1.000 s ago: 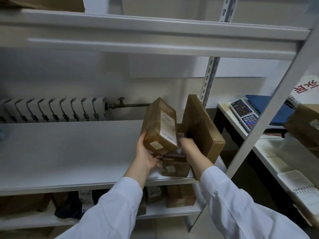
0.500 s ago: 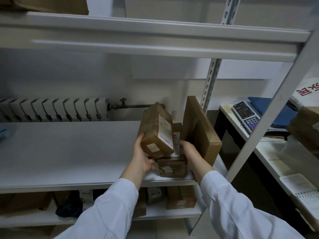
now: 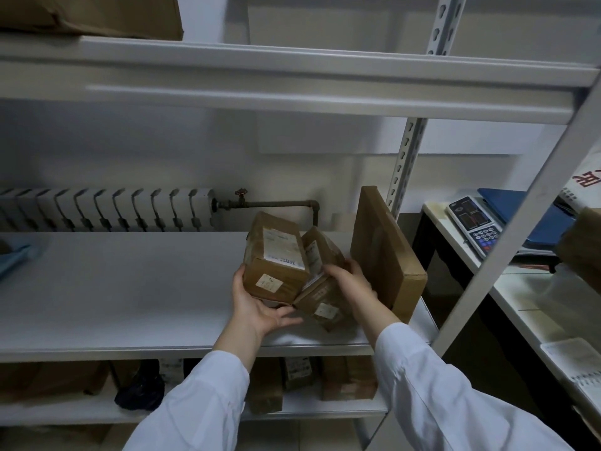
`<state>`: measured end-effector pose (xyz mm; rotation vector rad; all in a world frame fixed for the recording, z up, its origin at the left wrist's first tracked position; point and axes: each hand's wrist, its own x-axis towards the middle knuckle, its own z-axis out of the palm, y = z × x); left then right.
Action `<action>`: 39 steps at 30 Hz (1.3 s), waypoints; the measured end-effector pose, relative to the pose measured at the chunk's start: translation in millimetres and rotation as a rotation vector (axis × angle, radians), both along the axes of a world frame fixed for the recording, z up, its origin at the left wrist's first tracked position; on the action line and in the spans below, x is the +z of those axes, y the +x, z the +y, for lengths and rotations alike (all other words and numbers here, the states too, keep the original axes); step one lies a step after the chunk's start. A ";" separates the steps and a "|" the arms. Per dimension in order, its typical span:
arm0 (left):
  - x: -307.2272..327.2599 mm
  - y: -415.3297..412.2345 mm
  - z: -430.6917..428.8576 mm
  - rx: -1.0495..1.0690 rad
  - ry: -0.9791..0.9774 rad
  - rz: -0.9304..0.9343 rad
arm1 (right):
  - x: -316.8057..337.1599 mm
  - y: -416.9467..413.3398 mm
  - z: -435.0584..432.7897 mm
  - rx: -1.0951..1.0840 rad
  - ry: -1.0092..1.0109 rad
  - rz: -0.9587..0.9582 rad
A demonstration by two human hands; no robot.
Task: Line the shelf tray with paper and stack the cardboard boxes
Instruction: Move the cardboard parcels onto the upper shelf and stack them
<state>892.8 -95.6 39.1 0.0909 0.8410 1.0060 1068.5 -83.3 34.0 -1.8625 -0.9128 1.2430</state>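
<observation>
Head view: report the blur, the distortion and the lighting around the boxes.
Head view: the right hand and the small boxes it grips are motion-blurred; the large box label is too soft to read; wide-angle bend tilts the front upright; light is dim, the lower shelf in shadow.

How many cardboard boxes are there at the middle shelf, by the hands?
4: a labelled box in the left hand, a small tilted box in the right hand, a low box beneath it, a flat box on edge at right. Others may hide behind.
</observation>
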 end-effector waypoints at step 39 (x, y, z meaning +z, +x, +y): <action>142.0 -150.7 -147.2 0.009 0.425 -0.378 | 214.7 -162.4 -154.8 -0.035 0.596 -0.683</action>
